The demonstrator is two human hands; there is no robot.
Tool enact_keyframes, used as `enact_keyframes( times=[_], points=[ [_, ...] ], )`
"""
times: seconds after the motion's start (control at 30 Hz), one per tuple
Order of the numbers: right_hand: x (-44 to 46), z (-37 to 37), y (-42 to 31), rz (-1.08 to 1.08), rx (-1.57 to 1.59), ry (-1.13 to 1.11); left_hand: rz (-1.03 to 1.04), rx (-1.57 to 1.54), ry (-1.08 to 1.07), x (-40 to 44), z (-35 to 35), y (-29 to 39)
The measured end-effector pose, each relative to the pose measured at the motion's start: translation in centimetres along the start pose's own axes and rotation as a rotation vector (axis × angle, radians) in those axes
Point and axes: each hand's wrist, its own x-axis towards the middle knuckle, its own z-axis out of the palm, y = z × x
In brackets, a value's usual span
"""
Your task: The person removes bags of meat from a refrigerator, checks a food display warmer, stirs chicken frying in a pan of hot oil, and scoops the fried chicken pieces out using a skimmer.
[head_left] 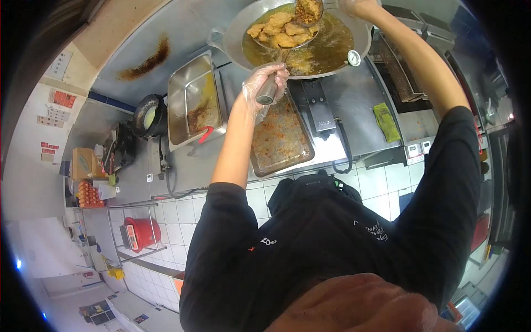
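My left hand (266, 80), in a clear plastic glove, is wrapped round the thick metal handle of a skimmer (285, 54). The skimmer's bowl is over the oil and holds several golden fried pieces (281, 27). The wide wok (360, 37) of bubbling oil lies beneath. At the upper edge my gloved right hand (354, 5), partly cut off, appears closed on the handle of a second strainer (319, 15). That strainer holds small brown fried bits (306, 11), close above the larger pieces. A round dial thermometer (354, 58) sits at the wok's near right rim.
A greasy baking tray (282, 138) lies below my left hand. Left of it is a deep steel pan (176, 91) with red-handled tongs (206, 134). A green cloth (386, 123) and wire fryer basket (399, 69) are at right. A black pan (160, 116) stands far left.
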Motion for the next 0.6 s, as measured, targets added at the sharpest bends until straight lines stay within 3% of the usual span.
enact_keyframes(
  times=[0.2, 0.3, 0.43, 0.53, 0.6],
  points=[
    [-4.3, -5.9, -6.8, -0.141, -0.222, -0.179, 0.043, -0.012, -0.059, 0.3, 0.6, -2.0],
    [-1.5, -2.5, -8.1, -0.003, -0.187, -0.099, 0.065, -0.082, -0.058, 0.1, 0.3, -3.3],
    [-4.3, -5.1, -6.8, -0.097, -0.215, -0.125, 0.038, -0.23, -0.081, -2.2, 0.3, -5.1],
    [-6.4, -6.6, -6.2, -0.148, -0.281, -0.249, 0.075, -0.077, 0.014, -4.4, 0.9, -6.2],
    [-8.0, -6.9, -6.2, -0.023, -0.191, -0.154, 0.08, -0.046, 0.016, -5.2, 1.1, -6.6]
  ],
)
